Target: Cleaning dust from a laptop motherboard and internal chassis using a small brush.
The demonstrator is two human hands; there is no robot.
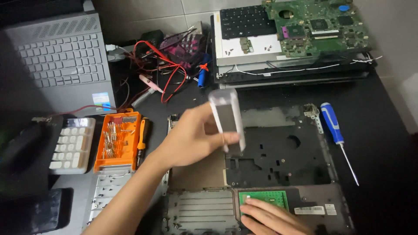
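The dark counter carried an opened laptop shell lying flat in the middle, its black inner frame bare. Far right, a stack of laptop parts bore a green circuit board and a black keyboard. At the far left sat a grey laptop. Just left of the shell lay an orange bit case; a blue screwdriver lay to the right. The left hand held a long grey metal strip upright above the shell's left part, fingers closed round its lower end. The right hand rested flat, fingers spread, on the small green board at the shell's near edge.
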